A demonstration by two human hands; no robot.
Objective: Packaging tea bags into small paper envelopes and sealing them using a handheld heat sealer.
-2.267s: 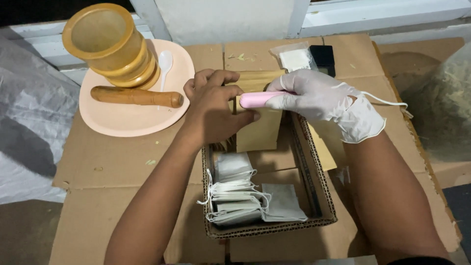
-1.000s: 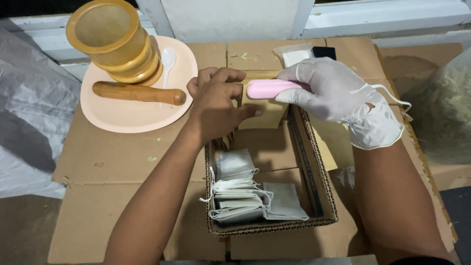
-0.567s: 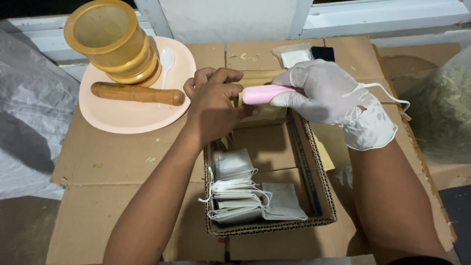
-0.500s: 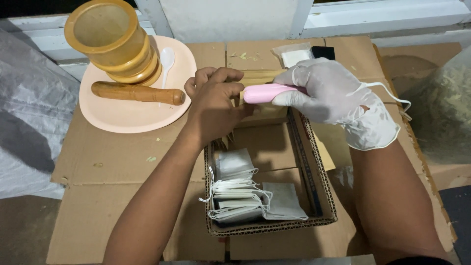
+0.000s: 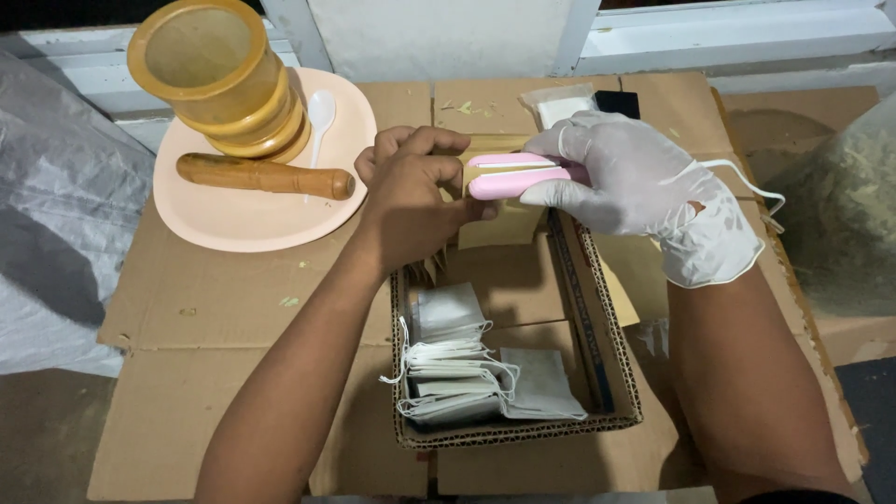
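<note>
A single head-worn camera looks steeply down and forward from above the person's forearms, close to the cardboard-covered surface (image 5: 233, 317). The open cardboard box (image 5: 597, 308) sits at frame centre; beyond the box, a white window frame (image 5: 653, 37) crosses the top edge.

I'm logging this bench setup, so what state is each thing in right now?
Pink sealer: clamped shut, held by gloved right hand.
Left hand: bare, pinching a small bag at the sealer.
Cardboard box: open, bags stacked inside.
Wooden mortar: upright on pink plate.
Pestle: lying flat.
</note>
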